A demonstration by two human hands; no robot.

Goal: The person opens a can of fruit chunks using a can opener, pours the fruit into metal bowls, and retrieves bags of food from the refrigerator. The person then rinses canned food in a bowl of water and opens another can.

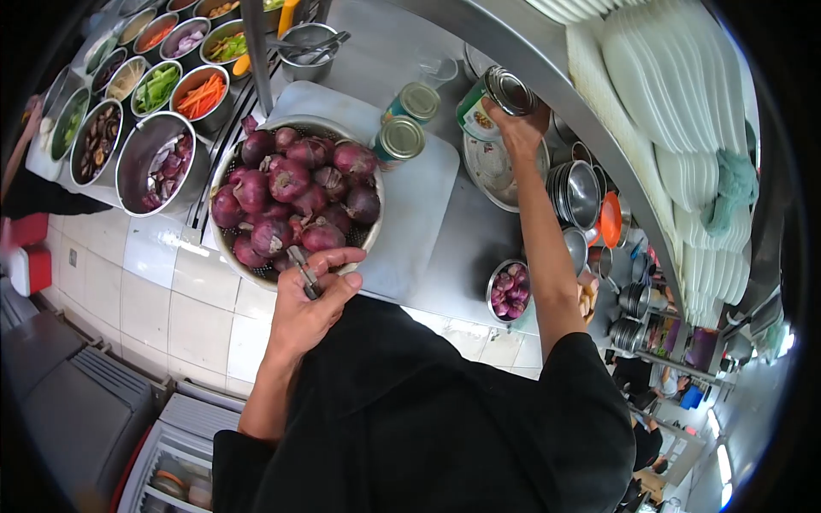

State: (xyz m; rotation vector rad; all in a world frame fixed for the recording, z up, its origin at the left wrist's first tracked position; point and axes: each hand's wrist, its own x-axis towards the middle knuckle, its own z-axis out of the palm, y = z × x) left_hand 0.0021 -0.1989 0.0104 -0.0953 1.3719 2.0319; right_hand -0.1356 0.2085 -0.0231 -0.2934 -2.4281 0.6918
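My left hand (pixel 312 299) is closed around a small metal tool (pixel 303 272) whose kind I cannot make out, at the near rim of a steel colander (pixel 224 239). The colander is heaped with red onions (pixel 289 179). My right hand (pixel 522 128) reaches out and grips a tin can (pixel 479 115) with a green and white label, over a patterned round tray (pixel 492 175). Two more tin cans, one (pixel 400 141) in front and one (pixel 417 103) behind, stand on the white cutting board (pixel 423 201) right of the colander.
Steel pots of cut vegetables, with shredded carrot (pixel 201 94) among them, line the left. A bowl of small red onions (pixel 510 291) sits near the counter edge. Stacked metal bowls (pixel 577 192) stand right. White plates (pixel 667 94) fill the overhead shelf. People work far right.
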